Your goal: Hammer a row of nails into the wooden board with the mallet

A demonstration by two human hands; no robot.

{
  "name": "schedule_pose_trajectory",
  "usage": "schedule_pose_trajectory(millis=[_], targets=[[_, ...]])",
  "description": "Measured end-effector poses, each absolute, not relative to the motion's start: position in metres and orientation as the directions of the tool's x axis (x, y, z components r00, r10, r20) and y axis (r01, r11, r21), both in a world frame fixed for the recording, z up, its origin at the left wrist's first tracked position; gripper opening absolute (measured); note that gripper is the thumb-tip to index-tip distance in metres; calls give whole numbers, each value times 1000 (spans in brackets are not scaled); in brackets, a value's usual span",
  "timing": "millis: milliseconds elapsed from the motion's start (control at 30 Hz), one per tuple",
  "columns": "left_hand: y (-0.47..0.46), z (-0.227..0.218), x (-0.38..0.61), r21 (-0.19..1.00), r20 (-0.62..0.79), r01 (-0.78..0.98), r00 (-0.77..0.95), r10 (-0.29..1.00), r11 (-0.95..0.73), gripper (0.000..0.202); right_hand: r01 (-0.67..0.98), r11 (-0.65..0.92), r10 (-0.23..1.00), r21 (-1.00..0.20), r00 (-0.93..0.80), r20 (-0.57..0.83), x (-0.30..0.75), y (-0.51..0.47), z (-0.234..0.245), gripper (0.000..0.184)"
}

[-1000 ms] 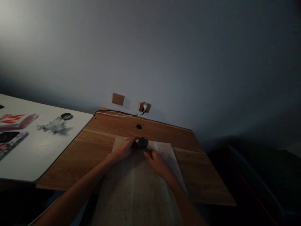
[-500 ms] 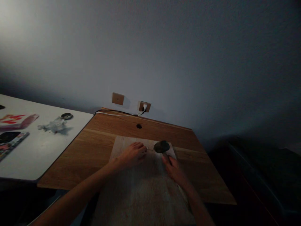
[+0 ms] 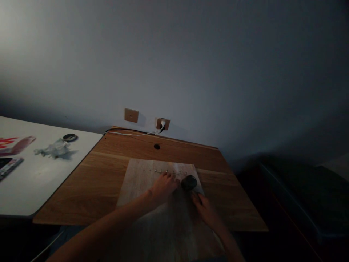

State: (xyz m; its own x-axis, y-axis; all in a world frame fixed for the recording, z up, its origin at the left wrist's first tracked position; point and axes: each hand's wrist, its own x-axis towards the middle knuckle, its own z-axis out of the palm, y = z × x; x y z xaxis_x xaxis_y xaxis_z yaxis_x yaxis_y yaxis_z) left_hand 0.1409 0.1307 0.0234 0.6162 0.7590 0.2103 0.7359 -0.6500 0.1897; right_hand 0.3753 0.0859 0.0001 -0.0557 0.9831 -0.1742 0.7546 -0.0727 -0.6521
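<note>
A pale wooden board (image 3: pixel 136 185) lies in front of me, with a row of small nails (image 3: pixel 160 171) near its far edge. Over the board, just on the near side of that row, is my left hand (image 3: pixel 165 187); its fingers are curled together and whatever they pinch is hidden. My right hand (image 3: pixel 204 205) grips the handle of a mallet. The dark, round mallet head (image 3: pixel 189 182) is right beside the left fingertips, low over the board. The handle is mostly covered by the hand.
The board rests on a brown wooden desk (image 3: pixel 100 174) with a cable hole (image 3: pixel 157 146). A white table (image 3: pixel 49 182) on the left carries crumpled plastic (image 3: pixel 57 149), a tape roll (image 3: pixel 70 137) and packets. Cables run to a wall socket (image 3: pixel 163 124).
My left hand has come nearer to me and right, uncovering the row of nails. The mallet head has dropped slightly towards me. The view has shifted a little.
</note>
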Motion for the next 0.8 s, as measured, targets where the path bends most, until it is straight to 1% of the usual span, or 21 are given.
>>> schedule_pose_trajectory(millis=[100,167,233,267,333,433,600,800], targets=[[137,22,107,235,214,763,565,797,-603,24,748,-94,978,-656,-53,-200,376,86,3,44],[146,17,78,380,228,776,448,864,-503,23,750,-97,975,-654,-60,-213,375,86,6,45],[156,11,53,513,256,745,342,904,-427,23,756,-95,973,-648,-68,-222,373,88,9,47],[160,7,43,561,272,725,296,916,-401,24,755,-91,972,-650,-74,-222,370,89,10,48],[167,0,30,610,277,691,272,921,-388,27,745,-72,971,-664,-99,-217,363,92,13,49],[171,-6,25,603,285,674,316,905,-426,31,751,-38,975,-660,-118,-190,350,97,16,47],[169,-11,26,545,347,677,354,868,-495,29,753,11,974,-658,-158,-164,333,102,26,44],[167,-12,23,518,340,696,364,867,-496,27,745,60,966,-664,-212,-150,318,106,37,42]])
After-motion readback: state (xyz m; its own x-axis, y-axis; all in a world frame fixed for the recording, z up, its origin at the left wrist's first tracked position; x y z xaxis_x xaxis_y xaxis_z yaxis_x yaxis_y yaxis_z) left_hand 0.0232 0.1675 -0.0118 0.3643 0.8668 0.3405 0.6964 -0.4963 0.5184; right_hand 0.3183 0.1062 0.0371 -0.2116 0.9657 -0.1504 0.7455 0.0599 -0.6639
